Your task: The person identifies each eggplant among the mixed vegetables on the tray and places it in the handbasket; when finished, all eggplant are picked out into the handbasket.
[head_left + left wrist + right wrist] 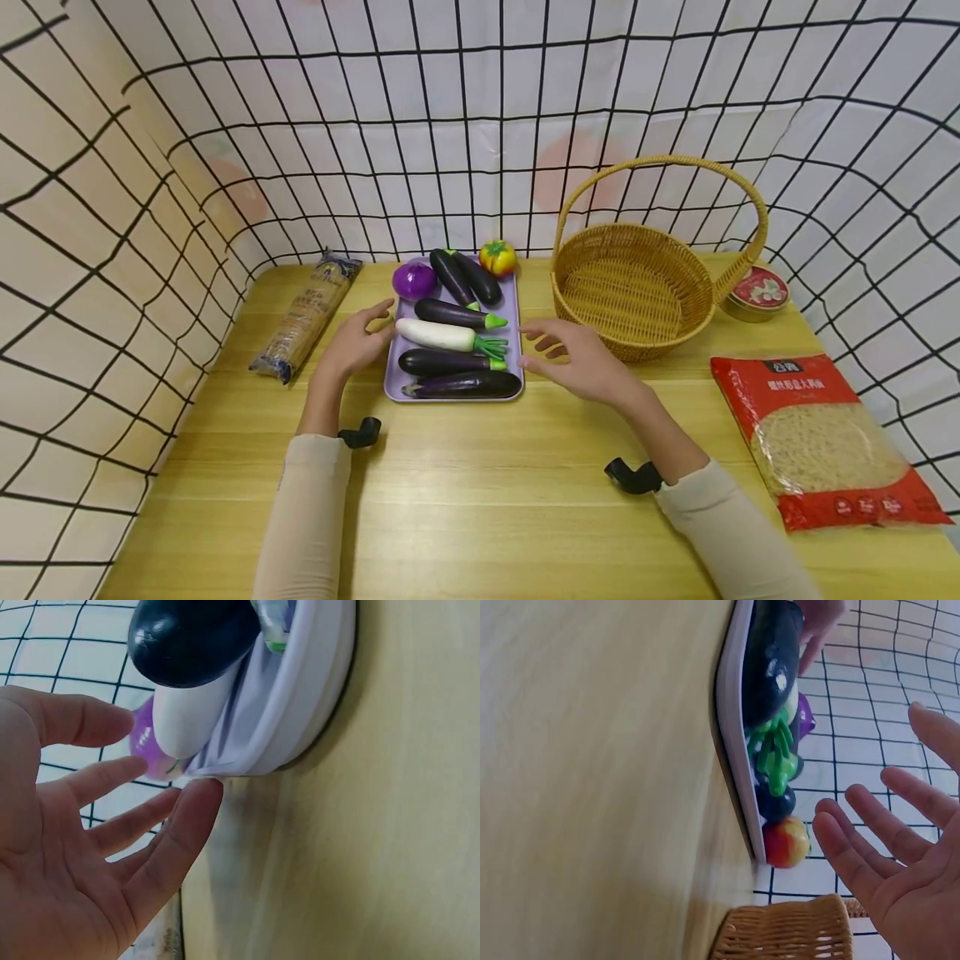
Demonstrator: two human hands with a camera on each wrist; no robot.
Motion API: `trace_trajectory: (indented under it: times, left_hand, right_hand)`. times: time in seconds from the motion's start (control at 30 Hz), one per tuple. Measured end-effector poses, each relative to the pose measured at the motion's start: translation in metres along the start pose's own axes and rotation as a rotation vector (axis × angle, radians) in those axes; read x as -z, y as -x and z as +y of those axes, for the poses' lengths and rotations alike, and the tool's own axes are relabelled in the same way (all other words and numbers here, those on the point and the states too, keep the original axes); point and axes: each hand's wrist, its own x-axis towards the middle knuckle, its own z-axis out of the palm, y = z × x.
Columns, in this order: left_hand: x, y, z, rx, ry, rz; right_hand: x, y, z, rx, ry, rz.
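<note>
Hands [576, 357] flanking lilac tray [512, 302], eggplants [444, 362] inside, left hand [360, 340] perhaps touching

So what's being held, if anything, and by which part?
Nothing is held: the left hand and right hand flank the pale purple rectangular tray without gripping it.

Tray [511, 296] is sitting mid-tbl [465, 475], b/w L hand [360, 340] & R hand [576, 358]. In it, front to back: 2 eggplants [472, 384] [441, 363] are lying crosswise, then daikon [435, 334], then another eggplant [446, 312]. Behind: onion [414, 281] is resting back L, 2 more eggplants [452, 277] [481, 281] back ctr, pumpkin or pepper (can't tell) [497, 258] back R. Noodle pkt [306, 317] is lying L of tray. Basket [622, 292] is standing R of tray, tin [757, 292] just beside it on R. Pasta bag [832, 442] is lying front R, before tin.
</note>
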Motion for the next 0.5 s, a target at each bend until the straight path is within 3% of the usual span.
trace_trajectory:
  times: [0.27, 0.5]
  left_hand:
    - [-0.007, -0.005, -0.008, 0.002, 0.056, -0.029]
    - [-0.012, -0.01, -0.012, 0.036, 0.1, -0.017]
  right_hand:
    - [-0.014, -0.001, 0.002, -0.007, -0.063, -0.071]
    - [-0.025, -0.002, 0.005, -0.008, -0.103, -0.101]
